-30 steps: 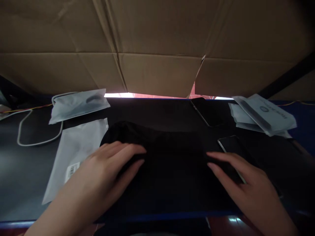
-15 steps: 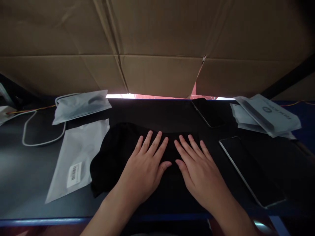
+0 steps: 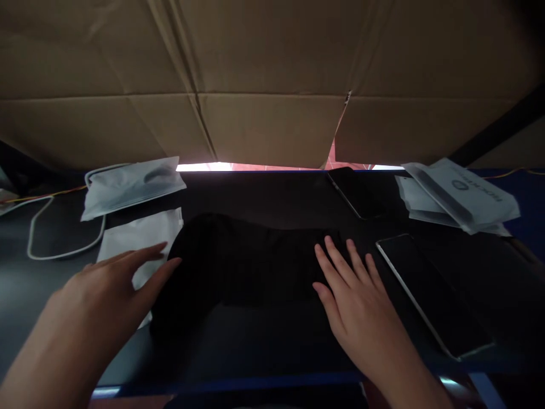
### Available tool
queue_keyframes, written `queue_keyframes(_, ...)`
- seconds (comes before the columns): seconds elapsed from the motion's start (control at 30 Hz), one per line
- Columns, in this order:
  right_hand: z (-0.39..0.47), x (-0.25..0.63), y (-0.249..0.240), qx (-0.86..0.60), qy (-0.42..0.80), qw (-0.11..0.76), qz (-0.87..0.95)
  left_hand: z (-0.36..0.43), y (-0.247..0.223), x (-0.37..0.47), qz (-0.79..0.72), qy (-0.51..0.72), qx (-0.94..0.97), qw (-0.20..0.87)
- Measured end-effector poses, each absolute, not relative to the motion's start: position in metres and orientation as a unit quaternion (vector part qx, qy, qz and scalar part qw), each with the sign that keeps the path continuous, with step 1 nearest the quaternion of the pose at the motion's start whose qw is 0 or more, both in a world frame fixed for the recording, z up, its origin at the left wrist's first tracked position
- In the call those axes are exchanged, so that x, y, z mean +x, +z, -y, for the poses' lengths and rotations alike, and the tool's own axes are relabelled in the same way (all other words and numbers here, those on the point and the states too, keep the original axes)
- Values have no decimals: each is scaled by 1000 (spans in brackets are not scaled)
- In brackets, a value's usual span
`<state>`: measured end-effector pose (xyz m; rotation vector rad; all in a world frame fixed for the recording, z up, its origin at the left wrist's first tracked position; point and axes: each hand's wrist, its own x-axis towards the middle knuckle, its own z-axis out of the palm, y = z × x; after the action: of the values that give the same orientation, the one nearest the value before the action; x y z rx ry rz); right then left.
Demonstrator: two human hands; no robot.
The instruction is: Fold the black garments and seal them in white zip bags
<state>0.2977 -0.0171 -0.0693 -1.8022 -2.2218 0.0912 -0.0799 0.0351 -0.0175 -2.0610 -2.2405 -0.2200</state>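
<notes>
A black piece of fabric (image 3: 255, 261) lies spread on the dark table, its outline hard to make out against the surface. My right hand (image 3: 355, 295) rests flat on its right end with fingers spread. At the fabric's left end is my left hand (image 3: 108, 295), thumb and fingers apart and nothing seen between them. Its fingertips are near the fabric's left edge; whether they touch it, I cannot tell. Beneath this hand a frosted plastic bag (image 3: 142, 227) lies partly covered, and its barcode label is hidden.
Two phones lie on the right, a nearer one (image 3: 434, 295) and a farther one (image 3: 356, 193). Frosted packets (image 3: 464, 193) are stacked at the far right. Another filled packet (image 3: 134, 187) and a white cable (image 3: 63, 257) sit at the left. Cardboard (image 3: 272, 125) stands along the back.
My left hand has lifted off the fabric and moved left, over the frosted bag. My right hand stays flat on the fabric, shifted slightly right.
</notes>
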Motion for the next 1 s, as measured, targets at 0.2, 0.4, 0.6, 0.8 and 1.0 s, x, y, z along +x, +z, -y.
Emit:
queue_keyframes(0.2,17,299,-69,-621,45,149,769,-36,24,-15,720,-213,-660,24)
queue_keyframes(0.4,16,301,-73,-617,39,158,770,-42,22,77,551,-320,-753,-164)
queue_keyframes(0.6,17,301,-68,-617,59,161,768,-39,5,80,487,-321,-796,-160)
queue_keyframes(0.8,18,302,-67,-617,71,200,757,-36,-35,61,442,-164,-880,-60)
queue_keyframes(1.0,17,304,-65,-615,90,195,758,-39,-41,38,462,-110,-877,-70)
